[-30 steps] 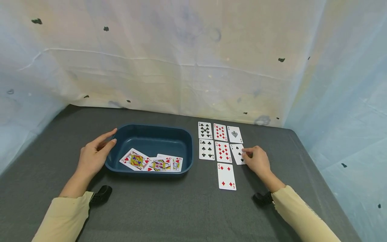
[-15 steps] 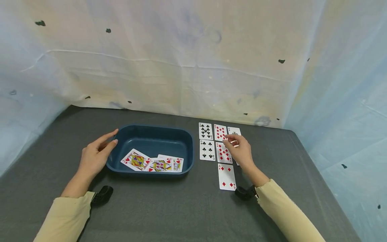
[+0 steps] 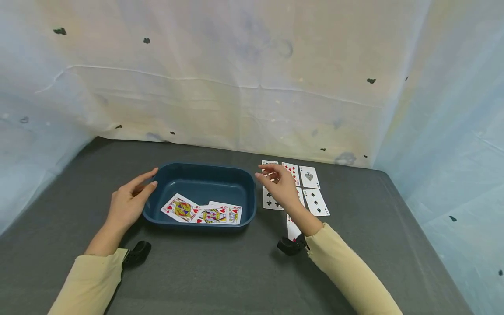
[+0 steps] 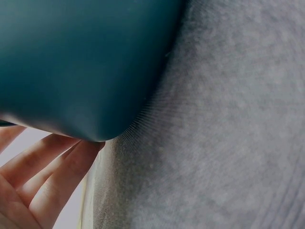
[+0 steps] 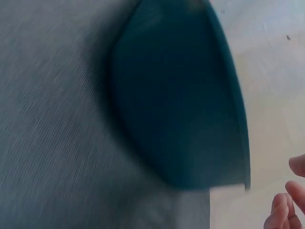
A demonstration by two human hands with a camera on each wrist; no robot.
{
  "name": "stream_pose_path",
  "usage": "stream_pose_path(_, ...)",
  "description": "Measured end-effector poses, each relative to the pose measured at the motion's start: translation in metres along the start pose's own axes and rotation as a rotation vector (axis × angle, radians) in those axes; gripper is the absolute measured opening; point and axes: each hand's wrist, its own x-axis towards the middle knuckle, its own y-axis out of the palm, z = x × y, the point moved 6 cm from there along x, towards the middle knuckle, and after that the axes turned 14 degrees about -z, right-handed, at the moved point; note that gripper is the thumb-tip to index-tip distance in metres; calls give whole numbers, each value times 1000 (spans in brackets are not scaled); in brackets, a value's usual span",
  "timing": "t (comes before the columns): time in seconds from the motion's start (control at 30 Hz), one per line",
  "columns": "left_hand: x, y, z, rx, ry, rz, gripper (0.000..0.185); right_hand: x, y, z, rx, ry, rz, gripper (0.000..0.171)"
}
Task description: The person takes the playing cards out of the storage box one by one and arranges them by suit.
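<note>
Beside the tray's right rim: the right hand, raised, fingers loosely bent, thumb and index apart, holding nothing that shows.
At the tray's left end: the left hand, fingers extended; fingertips touch the outside wall, without curling round it.
Tray: dark blue, rounded corners, lying between the two hands; blurred in the right wrist view.
Cards in the tray: three overlapping red-heart face cards, face up along the near side, the leftmost one tilted.
Cards right of the tray: face up in rows, partly hidden by the right hand and forearm; the ace of spades at the far right corner, another spade card slanted just below it, a diamond card left of the ace, a club card under the hand's outline.
Wrists: black bands below pale yellow sleeves.
Table: dark grey cloth under everything.
Backdrop: pale mottled curtain with small dark patches.
</note>
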Motion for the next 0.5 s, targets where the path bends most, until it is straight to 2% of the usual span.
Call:
stream_pose_path(0.17,0,0,0,0,5,-2,46,-4,23,13,74,16,62,28)
stream_pose_path(0.3,0,0,0,1,8,-1,46,-11,44,23,128,34,148,28)
stream_pose_path(0.4,-1,0,-1,0,6,-1,46,-17,61,30,121,46,240,31)
stream_pose_path(0.5,-1,0,-1,-2,6,-1,46,-25,77,34,53,42,344,36)
